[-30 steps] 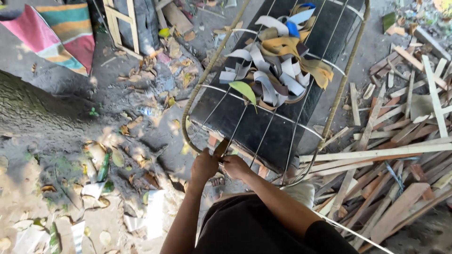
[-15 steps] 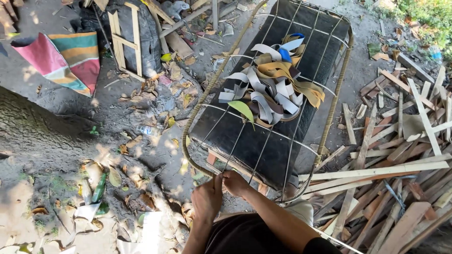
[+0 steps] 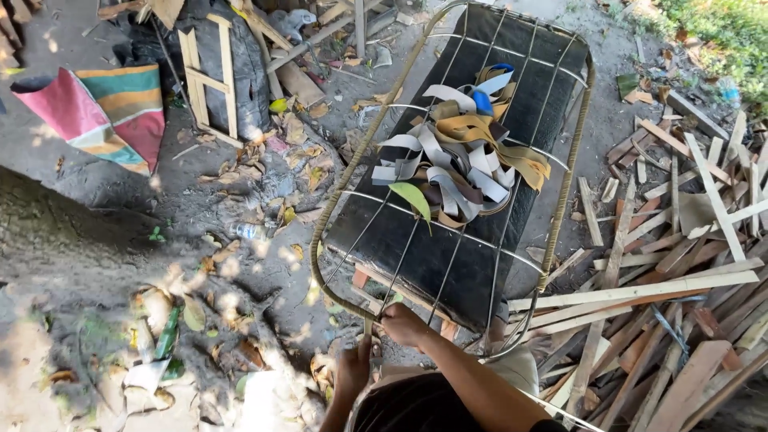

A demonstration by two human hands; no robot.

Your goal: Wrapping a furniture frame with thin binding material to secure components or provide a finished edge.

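Observation:
A metal wire frame point(image 3: 352, 172), its rim wrapped in tan cane, lies over a black cushion point(image 3: 448, 256) on the ground. A pile of grey, tan and black strips point(image 3: 460, 156) sits on the cushion with a green leaf point(image 3: 412, 198). My right hand point(image 3: 404, 324) is closed on the near rim of the frame. Just below that rim, my left hand point(image 3: 354, 372) is closed around a thin tan strip point(image 3: 368, 326) that runs up to the rim.
Wooden slats and offcuts point(image 3: 672, 264) are heaped at the right. Dry leaves and litter point(image 3: 240, 264) cover the dirt at the left. A striped cloth point(image 3: 104, 112) and a small wooden frame leaning on a black sheet point(image 3: 212, 76) lie at the top left.
The view has tilted, so the frame and pile sit lower and my hands nearer the bottom edge. Both hands stay at the frame's near rim, the left one now slightly below it.

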